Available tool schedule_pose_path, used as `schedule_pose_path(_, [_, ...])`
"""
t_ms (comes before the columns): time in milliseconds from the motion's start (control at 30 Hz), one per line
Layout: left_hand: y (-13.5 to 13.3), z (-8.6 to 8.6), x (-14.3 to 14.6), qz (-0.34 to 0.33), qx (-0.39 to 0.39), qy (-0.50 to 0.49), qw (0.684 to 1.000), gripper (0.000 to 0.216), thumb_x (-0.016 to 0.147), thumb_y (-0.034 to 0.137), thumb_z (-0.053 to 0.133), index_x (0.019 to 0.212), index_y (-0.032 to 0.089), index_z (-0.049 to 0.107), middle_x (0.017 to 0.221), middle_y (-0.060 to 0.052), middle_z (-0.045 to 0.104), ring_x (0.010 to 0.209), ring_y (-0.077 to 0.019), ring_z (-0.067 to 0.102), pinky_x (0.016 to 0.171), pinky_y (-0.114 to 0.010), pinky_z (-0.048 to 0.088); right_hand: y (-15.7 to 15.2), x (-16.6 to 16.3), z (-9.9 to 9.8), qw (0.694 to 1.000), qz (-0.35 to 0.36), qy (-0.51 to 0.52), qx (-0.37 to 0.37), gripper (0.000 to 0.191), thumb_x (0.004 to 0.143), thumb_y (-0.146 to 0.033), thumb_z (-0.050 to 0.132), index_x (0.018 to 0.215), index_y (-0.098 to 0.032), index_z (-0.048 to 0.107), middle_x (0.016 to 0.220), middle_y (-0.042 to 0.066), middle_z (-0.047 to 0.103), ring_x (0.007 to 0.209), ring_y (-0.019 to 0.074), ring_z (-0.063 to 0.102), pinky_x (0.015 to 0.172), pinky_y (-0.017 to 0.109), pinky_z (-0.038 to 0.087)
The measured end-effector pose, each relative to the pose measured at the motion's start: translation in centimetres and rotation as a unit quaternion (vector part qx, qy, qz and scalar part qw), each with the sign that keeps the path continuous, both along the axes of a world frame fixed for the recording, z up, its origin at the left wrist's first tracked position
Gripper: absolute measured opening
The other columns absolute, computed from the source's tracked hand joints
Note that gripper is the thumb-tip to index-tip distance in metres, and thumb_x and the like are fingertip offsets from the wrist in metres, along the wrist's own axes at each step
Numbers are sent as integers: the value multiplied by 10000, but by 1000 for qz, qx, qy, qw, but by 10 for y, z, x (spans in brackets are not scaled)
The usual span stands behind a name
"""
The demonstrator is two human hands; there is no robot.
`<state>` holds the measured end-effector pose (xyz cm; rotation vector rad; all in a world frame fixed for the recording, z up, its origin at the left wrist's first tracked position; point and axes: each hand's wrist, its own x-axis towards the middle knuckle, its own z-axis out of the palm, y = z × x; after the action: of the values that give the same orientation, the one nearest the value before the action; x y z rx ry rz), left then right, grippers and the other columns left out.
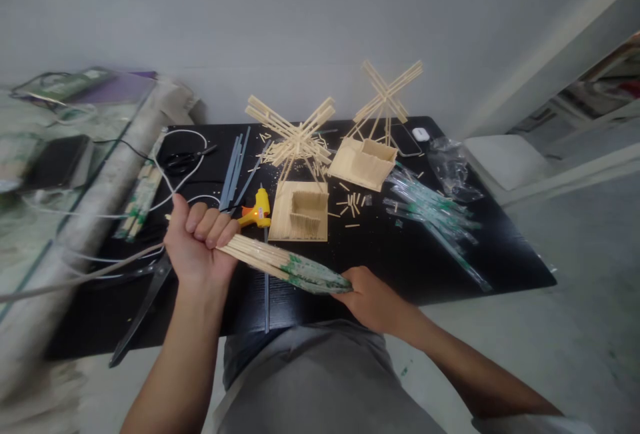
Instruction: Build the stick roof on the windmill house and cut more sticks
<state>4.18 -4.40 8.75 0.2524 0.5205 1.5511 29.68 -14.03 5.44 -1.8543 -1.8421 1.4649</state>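
Note:
A bundle of wrapped wooden chopsticks is stretched between my hands over the table's front edge. My left hand is wrapped round the bare wooden end, thumb up. At the other end, my right hand grips the green-printed plastic wrapping. Beyond the bundle stand two windmill-like models of thin sticks: a nearer one and another behind it to the right. Just past my left hand lies a yellow glue gun. Below that hand, large dark scissors reach over the table edge.
Blue-grey glue sticks lie at the back left of the black table, near black-handled scissors and white cables. More wrapped chopsticks are on the right, beside clear plastic. Cut stick pieces are scattered between the models.

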Motion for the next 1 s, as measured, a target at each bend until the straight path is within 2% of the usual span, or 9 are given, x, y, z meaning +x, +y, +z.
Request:
schedule_pose_path(367, [10, 8, -6, -1, 15, 8, 1000, 588, 1133, 421, 207, 584, 227, 126, 437, 98, 90, 339, -59, 107, 321, -199, 206, -6, 11, 0, 1000, 1, 4, 3, 373, 938, -326, 545, 606, -188, 447, 599, -13, 497, 641, 128, 476, 577, 268, 262])
schedule_pose_path(567, [13, 14, -14, 17, 17, 57, 998, 587, 1143, 408, 230, 608, 213, 88, 390, 72, 191, 334, -43, 142, 345, -186, 183, -7, 19, -3, 1000, -11, 0, -2, 368, 947, -332, 541, 618, -186, 464, 621, -19, 513, 625, 116, 454, 571, 259, 284])
schedule_pose_path(667, [14, 16, -16, 16, 23, 101, 995, 589, 1148, 375, 248, 612, 198, 78, 376, 62, 235, 331, -38, 184, 361, -188, 186, -6, 21, -5, 1000, -8, -9, 15, 319, 935, -288, 554, 636, -185, 515, 639, -8, 572, 644, 134, 525, 583, 256, 311])
schedule_pose_path(767, [16, 16, -16, 21, 23, 95, 995, 593, 1149, 374, 247, 605, 201, 85, 376, 66, 229, 329, -36, 181, 358, -183, 190, -6, 20, -5, 997, -2, -32, 72, 178, 933, -341, 628, 858, -183, 659, 770, 24, 685, 705, 172, 619, 622, 260, 354])
schedule_pose_path(800, [17, 15, -16, 23, 24, 86, 996, 596, 1148, 379, 253, 601, 204, 95, 380, 70, 227, 329, -35, 179, 357, -182, 195, -6, 21, -5, 995, 1, -45, 86, 218, 929, -399, 661, 972, -186, 674, 789, 29, 695, 703, 183, 628, 623, 264, 357])
schedule_pose_path(900, [18, 15, -17, 29, 28, 60, 997, 605, 1145, 407, 223, 583, 210, 116, 382, 76, 209, 331, -39, 135, 345, -190, 189, -5, 24, -3, 994, 21, -64, 92, 515, 880, -540, 744, 1256, -212, 615, 758, 5, 673, 675, 201, 627, 613, 270, 355])
schedule_pose_path(1000, [16, 18, -17, 32, 24, 49, 998, 610, 1145, 401, 248, 575, 211, 140, 402, 81, 181, 339, -38, 138, 355, -190, 191, -1, 32, 1, 994, 57, -32, 85, 580, 851, -535, 792, 1317, -247, 602, 885, 16, 731, 774, 216, 675, 683, 280, 409])
